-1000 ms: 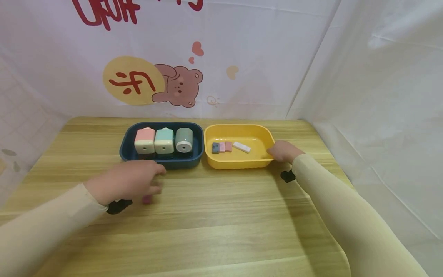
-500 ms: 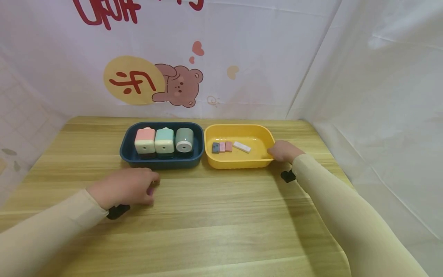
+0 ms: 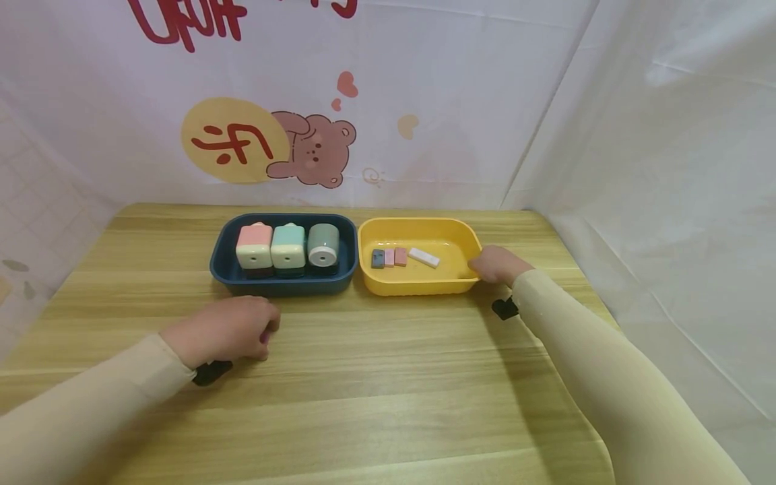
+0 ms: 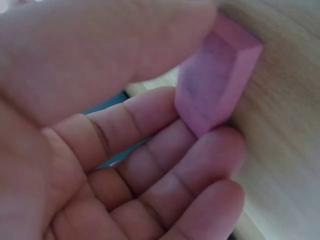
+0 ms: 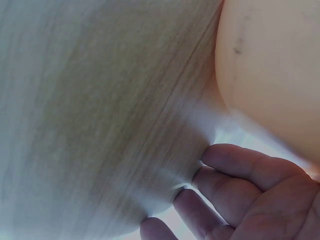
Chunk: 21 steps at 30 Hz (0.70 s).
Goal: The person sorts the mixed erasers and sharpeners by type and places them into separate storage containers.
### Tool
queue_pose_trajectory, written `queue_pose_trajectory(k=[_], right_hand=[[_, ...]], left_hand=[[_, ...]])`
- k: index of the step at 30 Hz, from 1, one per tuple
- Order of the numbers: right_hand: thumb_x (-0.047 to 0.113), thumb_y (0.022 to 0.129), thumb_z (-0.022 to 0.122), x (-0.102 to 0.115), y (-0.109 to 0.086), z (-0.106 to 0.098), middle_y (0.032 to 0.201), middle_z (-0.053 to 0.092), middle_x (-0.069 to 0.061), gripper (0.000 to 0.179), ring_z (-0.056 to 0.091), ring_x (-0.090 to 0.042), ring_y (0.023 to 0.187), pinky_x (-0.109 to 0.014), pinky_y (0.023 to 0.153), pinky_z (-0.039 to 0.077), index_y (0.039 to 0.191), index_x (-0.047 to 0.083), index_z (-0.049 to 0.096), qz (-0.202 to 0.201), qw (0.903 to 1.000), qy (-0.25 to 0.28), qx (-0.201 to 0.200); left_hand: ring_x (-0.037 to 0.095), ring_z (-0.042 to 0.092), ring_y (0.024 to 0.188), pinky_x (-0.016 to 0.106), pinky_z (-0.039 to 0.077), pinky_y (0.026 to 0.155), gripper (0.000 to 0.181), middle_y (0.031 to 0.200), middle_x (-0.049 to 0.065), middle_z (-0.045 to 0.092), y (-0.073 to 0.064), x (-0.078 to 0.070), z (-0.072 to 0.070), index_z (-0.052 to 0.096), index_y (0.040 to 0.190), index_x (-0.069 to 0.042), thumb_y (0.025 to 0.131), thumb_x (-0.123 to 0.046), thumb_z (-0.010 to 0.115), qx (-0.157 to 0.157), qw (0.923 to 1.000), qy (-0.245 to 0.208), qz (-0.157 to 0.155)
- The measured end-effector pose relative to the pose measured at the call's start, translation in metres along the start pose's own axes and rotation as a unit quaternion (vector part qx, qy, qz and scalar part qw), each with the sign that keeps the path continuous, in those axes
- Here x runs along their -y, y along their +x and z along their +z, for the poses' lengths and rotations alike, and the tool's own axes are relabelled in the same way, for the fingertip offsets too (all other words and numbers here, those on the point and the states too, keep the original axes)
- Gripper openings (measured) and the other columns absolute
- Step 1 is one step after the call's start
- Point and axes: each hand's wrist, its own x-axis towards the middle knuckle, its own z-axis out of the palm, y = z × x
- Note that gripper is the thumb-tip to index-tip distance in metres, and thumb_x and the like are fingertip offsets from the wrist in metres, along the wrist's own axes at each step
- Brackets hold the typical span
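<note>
My left hand [image 3: 224, 330] is low over the table in front of the dark blue tray. Between its thumb and fingertips it pinches a pink eraser [image 4: 220, 75] with slanted ends, mostly hidden by the hand in the head view. My right hand [image 3: 500, 265] grips the right end of the yellow tray [image 3: 418, 287], a fingertip hooked over the rim. Curled fingers [image 5: 235, 187] of that hand appear close to the wooden surface in the right wrist view. Inside the yellow tray lie a dark grey block [image 3: 378, 259], a pink block [image 3: 389, 258], a reddish block [image 3: 401, 256] and a white bar [image 3: 424, 257].
The dark blue tray [image 3: 285, 288] stands against the yellow one, on its left. It holds a pink-topped pencil sharpener [image 3: 254, 247], a mint-topped one [image 3: 287, 247] and a grey round one [image 3: 323, 245]. Behind the wooden table [image 3: 376, 404] hangs a printed white cloth [image 3: 455, 87].
My left hand has come down and back from the dark blue tray's front, and its fingers have closed on the pink eraser. The right hand and both trays stay where they were.
</note>
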Motion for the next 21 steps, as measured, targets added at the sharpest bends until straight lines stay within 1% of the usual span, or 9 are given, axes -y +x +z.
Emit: queue_pose_trajectory(k=[4, 8, 13, 21], right_hand=[[0.028, 0.096, 0.045, -0.0001, -0.0002, -0.0004, 0.079, 0.056, -0.008, 0.027, 0.058, -0.027, 0.080, -0.035, 0.073, 0.046, 0.080, 0.010, 0.057, 0.002, 1.0000, 0.001, 0.002], [0.028, 0.096, 0.045, 0.0003, -0.0004, 0.0001, 0.079, 0.055, -0.007, 0.026, 0.058, -0.027, 0.080, -0.034, 0.073, 0.045, 0.081, 0.010, 0.057, 0.010, 0.9999, 0.002, 0.003], [0.028, 0.096, 0.045, 0.0003, -0.0006, -0.0002, 0.079, 0.056, -0.007, 0.026, 0.058, -0.026, 0.080, -0.034, 0.072, 0.045, 0.082, 0.010, 0.058, 0.010, 0.9999, 0.002, 0.004], [0.029, 0.096, 0.045, 0.0001, 0.0002, 0.0002, 0.079, 0.056, -0.008, 0.027, 0.058, -0.027, 0.080, -0.035, 0.073, 0.046, 0.081, 0.010, 0.058, 0.008, 1.0000, 0.001, 0.002]], left_hand=[[0.015, 0.051, 0.072, 0.029, 0.040, 0.062, 0.024, 0.077, -0.003, 0.054, -0.0005, -0.0013, -0.0003, 0.062, 0.083, -0.017, 0.083, -0.016, 0.085, -0.007, 0.9999, 0.008, 0.009], [0.015, 0.050, 0.071, 0.029, 0.040, 0.061, 0.024, 0.077, -0.003, 0.053, 0.0000, -0.0019, 0.0007, 0.060, 0.081, -0.017, 0.082, -0.013, 0.084, -0.009, 0.9999, 0.010, 0.007], [0.015, 0.049, 0.069, 0.028, 0.041, 0.060, 0.024, 0.076, -0.002, 0.053, 0.0007, -0.0018, 0.0022, 0.059, 0.078, -0.018, 0.081, -0.011, 0.082, -0.014, 0.9998, 0.010, 0.007], [0.015, 0.049, 0.069, 0.029, 0.041, 0.061, 0.023, 0.075, -0.002, 0.053, -0.0006, -0.0024, 0.0014, 0.059, 0.079, -0.017, 0.082, -0.011, 0.082, -0.014, 0.9998, 0.007, 0.009]])
